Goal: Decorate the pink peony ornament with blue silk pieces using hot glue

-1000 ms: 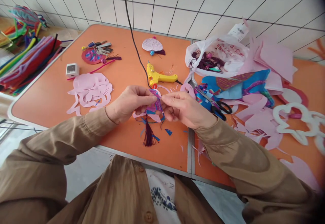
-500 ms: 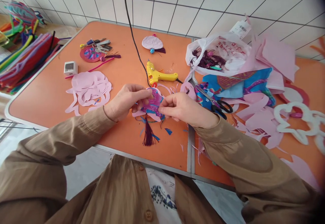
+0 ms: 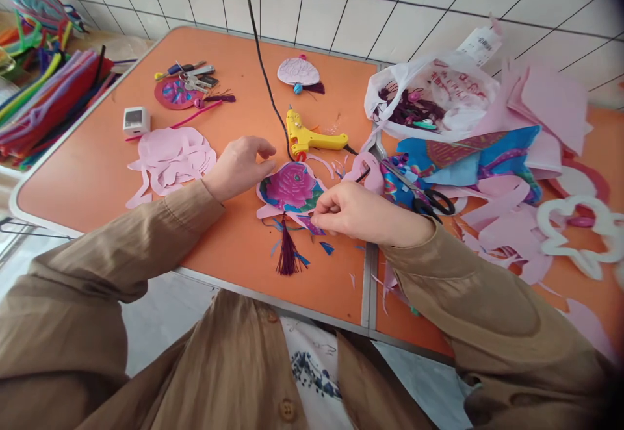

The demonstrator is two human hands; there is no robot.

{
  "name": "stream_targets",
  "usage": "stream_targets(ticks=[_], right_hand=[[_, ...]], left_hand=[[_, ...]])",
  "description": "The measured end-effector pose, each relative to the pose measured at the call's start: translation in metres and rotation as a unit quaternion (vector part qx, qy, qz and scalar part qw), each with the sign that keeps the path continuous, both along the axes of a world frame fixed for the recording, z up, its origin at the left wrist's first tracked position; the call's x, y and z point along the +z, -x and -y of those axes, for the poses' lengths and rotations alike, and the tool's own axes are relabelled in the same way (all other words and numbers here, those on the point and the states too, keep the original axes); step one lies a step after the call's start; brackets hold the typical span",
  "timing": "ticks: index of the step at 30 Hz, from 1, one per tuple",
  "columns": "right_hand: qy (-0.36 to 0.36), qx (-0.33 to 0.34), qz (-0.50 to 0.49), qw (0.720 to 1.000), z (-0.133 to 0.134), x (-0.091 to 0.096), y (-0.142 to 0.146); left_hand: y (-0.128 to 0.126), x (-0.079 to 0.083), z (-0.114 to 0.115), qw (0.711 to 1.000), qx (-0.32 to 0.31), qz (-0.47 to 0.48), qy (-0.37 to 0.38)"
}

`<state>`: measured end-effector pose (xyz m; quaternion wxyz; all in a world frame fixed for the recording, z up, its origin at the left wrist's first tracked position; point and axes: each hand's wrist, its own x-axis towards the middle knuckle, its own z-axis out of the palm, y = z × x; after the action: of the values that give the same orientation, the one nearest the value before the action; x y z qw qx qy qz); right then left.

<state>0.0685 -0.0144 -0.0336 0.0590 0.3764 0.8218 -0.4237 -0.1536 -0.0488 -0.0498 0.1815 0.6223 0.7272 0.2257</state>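
A rounded ornament [image 3: 291,186] with a pink rose on blue and green cloth, edged in pale pink, lies on the orange table. A dark purple tassel [image 3: 288,251] hangs from its near edge. My left hand [image 3: 244,167] is just left of the ornament, fingers apart and holding nothing. At the ornament's lower right, my right hand [image 3: 353,212] pinches a small purple and blue patterned fabric scrap [image 3: 309,224]. Its fingertips partly hide the scrap. Little blue offcuts [image 3: 326,248] are scattered near the tassel.
Behind the ornament stands a yellow glue gun [image 3: 316,138] with a dark cord. To the right are scissors [image 3: 429,199], patterned cloth [image 3: 507,151] and a plastic bag [image 3: 448,92] of tassels. Pink cutouts [image 3: 170,157], keys [image 3: 197,80] and a white cube timer [image 3: 136,120] lie left.
My left hand has let go of the purple patterned fabric and drawn back left. My right hand holds it lower down, so the rose on the ornament now shows.
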Motion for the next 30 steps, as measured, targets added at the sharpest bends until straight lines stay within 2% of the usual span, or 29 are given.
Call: stream_targets(ticks=[8,13,20,24,30], right_hand=[[-0.017,0.012,0.008,1.0,0.001,-0.001,0.002],[-0.018,0.003,0.001,1.0,0.002,0.001,0.001],[0.007,-0.009,0.005,1.0,0.004,0.005,0.001],[0.031,-0.033,0.018,0.999,0.005,0.008,0.001],[0.057,-0.043,0.006,0.997,0.005,0.01,0.001]], left_hand=[[-0.003,0.0,-0.014,0.998,-0.026,-0.048,0.023],[-0.006,-0.001,-0.017,0.999,-0.035,-0.031,0.022],[-0.006,-0.007,-0.018,0.997,-0.033,0.06,0.02],[-0.007,-0.006,-0.017,0.99,-0.01,0.139,0.034],[-0.009,0.009,-0.01,0.943,0.01,0.305,0.131]])
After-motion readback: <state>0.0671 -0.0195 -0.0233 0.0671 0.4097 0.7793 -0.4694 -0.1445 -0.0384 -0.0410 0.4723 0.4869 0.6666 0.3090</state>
